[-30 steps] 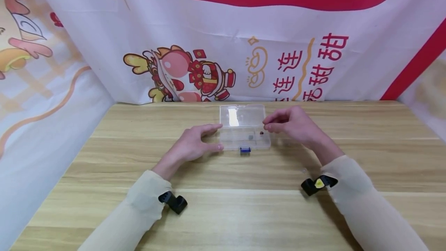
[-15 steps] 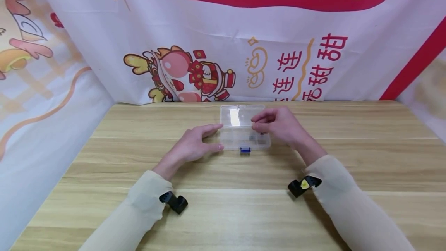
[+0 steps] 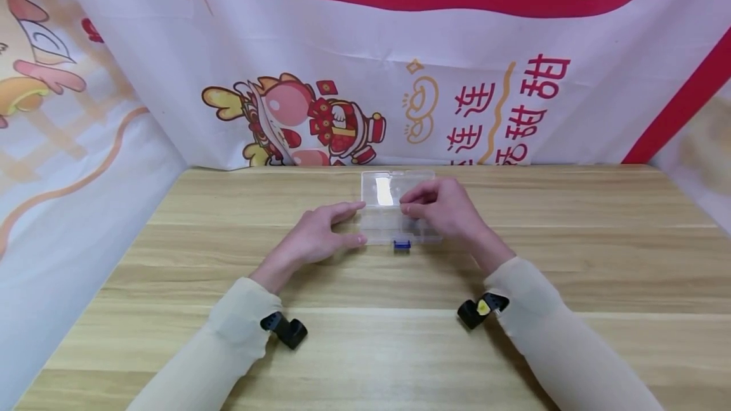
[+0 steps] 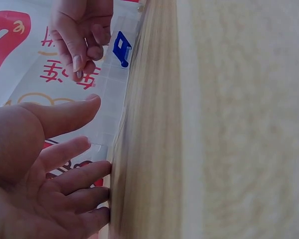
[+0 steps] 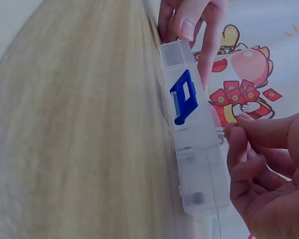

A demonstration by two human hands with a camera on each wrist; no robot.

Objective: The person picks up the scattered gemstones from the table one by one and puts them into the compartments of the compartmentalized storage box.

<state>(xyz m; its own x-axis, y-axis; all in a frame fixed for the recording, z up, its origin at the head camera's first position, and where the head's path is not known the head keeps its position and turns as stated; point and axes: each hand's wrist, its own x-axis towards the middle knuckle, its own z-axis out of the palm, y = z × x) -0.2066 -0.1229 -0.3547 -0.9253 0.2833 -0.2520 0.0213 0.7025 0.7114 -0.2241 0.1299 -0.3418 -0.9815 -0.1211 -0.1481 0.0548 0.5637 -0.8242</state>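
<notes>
A clear plastic compartment box (image 3: 379, 224) lies on the table, lid (image 3: 371, 186) raised at the back and blue latch (image 3: 402, 245) facing forward. My left hand (image 3: 320, 233) rests at its left end, thumb and fingers spread apart. Over the box's middle, my right hand (image 3: 448, 208) holds thumb and index fingertips together, other fingers curled. Between them the left wrist view shows a pale speck (image 4: 79, 74), too small to identify. Through the box's wall in the right wrist view, a small dark round piece (image 5: 198, 198) and a greyish one (image 5: 189, 159) show in separate compartments.
The wooden table (image 3: 365, 347) reaches back to a white and red printed cloth (image 3: 365, 37), with another hanging at the left. Each wrist carries a black camera, one at the left (image 3: 291, 333) and one at the right (image 3: 471, 314).
My right hand has moved left from the box's right end to above its middle, now covering the dark red piece in the head view. My left hand has stayed put.
</notes>
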